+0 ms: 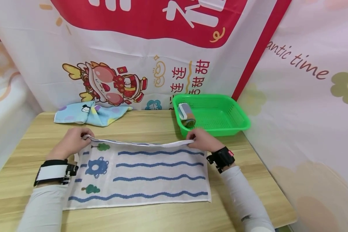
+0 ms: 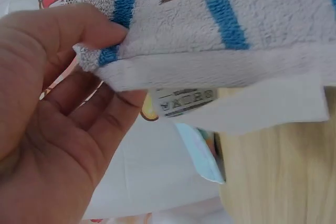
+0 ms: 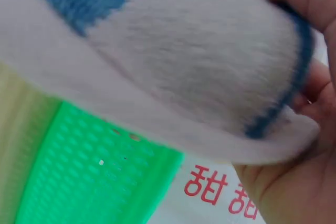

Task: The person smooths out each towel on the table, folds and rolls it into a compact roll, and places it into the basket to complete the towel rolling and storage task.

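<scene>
A white towel (image 1: pixel 159 170) with blue wavy stripes, a blue animal figure and green trees lies spread on the table, its far edge lifted. My left hand (image 1: pixel 74 141) pinches the far left corner between thumb and fingers; in the left wrist view a white label (image 2: pixel 252 111) hangs under the towel's hem near that hand (image 2: pixel 73 98). At the far right corner, my right hand (image 1: pixel 203 140) grips the same edge. The right wrist view shows the towel cloth (image 3: pixel 199 51) bent over within the fingers of this hand (image 3: pixel 299 182). The near edge rests flat on the wood.
Behind the right hand stands a green plastic basket (image 1: pixel 243 120) with a rolled multicoloured towel (image 1: pixel 187 114) at its left end. A crumpled light blue towel (image 1: pixel 90 113) lies at the table's back left. A printed cloth (image 1: pixel 162 48) hangs behind the wooden table (image 1: pixel 14 167).
</scene>
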A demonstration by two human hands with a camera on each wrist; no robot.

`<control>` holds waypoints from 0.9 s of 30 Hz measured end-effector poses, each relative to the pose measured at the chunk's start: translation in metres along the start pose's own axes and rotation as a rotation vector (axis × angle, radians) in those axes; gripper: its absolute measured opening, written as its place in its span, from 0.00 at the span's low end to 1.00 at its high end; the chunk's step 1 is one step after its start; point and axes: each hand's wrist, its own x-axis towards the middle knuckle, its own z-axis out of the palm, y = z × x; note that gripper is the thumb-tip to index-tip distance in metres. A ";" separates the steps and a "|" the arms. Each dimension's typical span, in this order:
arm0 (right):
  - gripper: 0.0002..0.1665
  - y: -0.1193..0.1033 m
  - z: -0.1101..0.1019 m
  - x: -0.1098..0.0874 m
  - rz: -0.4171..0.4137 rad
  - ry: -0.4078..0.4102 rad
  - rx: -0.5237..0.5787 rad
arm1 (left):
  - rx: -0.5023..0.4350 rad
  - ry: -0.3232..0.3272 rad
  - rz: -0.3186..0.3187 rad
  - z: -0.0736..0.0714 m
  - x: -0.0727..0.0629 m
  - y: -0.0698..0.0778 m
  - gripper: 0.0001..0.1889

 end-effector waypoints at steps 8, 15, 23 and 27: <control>0.05 0.003 -0.014 0.008 -0.016 0.131 0.026 | -0.017 0.090 -0.038 -0.006 -0.002 0.010 0.07; 0.03 0.005 -0.023 0.016 -0.008 0.249 -0.023 | 0.002 0.209 -0.036 -0.008 -0.004 0.011 0.06; 0.03 0.008 -0.029 0.026 -0.025 0.364 -0.088 | -0.025 0.369 -0.052 -0.010 -0.009 0.019 0.07; 0.04 0.006 -0.034 0.030 -0.035 0.406 -0.091 | -0.035 0.436 -0.062 -0.010 -0.013 0.022 0.07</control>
